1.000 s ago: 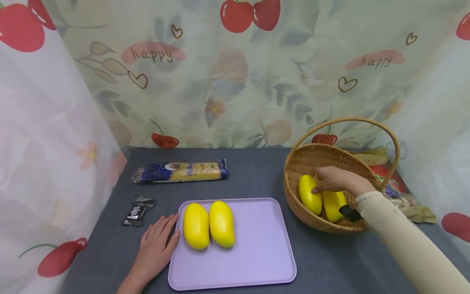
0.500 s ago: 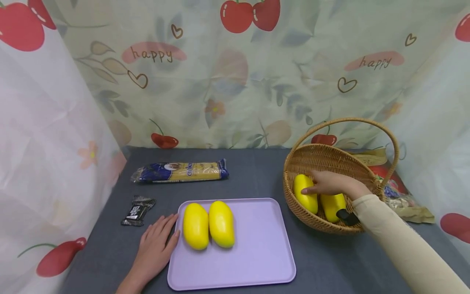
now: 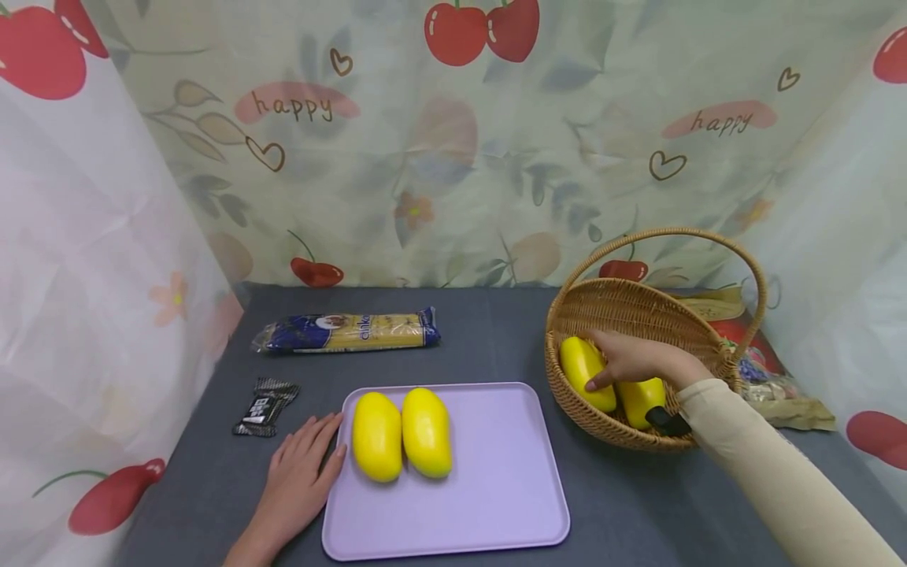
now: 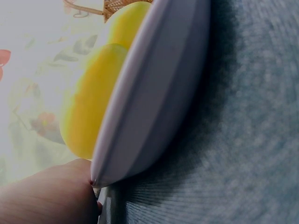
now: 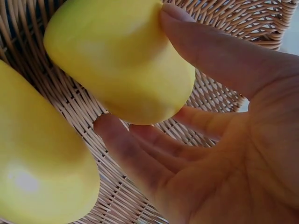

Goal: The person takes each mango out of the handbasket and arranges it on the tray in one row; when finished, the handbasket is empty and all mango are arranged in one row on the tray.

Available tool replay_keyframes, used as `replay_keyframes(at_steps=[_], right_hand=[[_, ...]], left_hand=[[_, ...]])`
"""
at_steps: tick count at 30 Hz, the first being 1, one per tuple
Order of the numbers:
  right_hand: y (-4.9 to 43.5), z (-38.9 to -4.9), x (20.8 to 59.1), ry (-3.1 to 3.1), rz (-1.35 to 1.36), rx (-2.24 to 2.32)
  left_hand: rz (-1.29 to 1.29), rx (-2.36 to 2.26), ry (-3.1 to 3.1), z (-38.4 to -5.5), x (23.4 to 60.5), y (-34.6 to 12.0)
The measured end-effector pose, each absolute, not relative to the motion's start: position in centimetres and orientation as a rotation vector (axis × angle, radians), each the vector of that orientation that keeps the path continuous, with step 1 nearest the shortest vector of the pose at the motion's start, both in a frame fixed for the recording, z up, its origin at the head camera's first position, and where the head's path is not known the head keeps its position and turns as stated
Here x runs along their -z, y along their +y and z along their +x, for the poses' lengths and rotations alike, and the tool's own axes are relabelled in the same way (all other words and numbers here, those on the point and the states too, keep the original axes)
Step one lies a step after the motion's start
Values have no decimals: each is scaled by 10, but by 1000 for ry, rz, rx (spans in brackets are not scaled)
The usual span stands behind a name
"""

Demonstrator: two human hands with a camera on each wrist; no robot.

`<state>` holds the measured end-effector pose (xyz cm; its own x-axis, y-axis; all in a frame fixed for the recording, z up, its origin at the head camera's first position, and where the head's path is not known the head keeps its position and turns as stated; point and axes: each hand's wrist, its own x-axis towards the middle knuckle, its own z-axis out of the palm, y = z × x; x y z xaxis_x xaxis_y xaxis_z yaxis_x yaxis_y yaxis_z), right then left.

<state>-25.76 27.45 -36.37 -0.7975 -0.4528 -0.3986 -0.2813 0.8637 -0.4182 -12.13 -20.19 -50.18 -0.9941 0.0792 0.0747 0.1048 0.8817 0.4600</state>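
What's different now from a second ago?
The right hand and the mango it touches have shifted slightly left inside the basket; a firm grip isn't clear. The left hand, tray and both mangoes on it stayed put.

I wear a long cream sleeve [image 3: 779, 468] on the right, its cuff [image 3: 697, 394] beside a small black fitting [image 3: 668, 421]. My left hand [image 3: 301, 472] is bare.

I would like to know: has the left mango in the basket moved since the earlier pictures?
Yes. Judged against the basket in the head view, the left mango has shifted slightly to the left, nearer to the basket's left side.
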Motion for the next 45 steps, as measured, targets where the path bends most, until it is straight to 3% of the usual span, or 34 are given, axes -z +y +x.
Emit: replay_keyframes(at_steps=[24, 35, 45], right_hand=[[270, -253, 360, 2592, -535, 344], [281, -242, 335, 2662, -587, 424], [287, -212, 301, 2781, -571, 472]], left_hand=[[-131, 750, -3009, -122, 501, -201], [-146, 750, -2989, -122, 503, -202], [-148, 757, -3002, -122, 503, -202]])
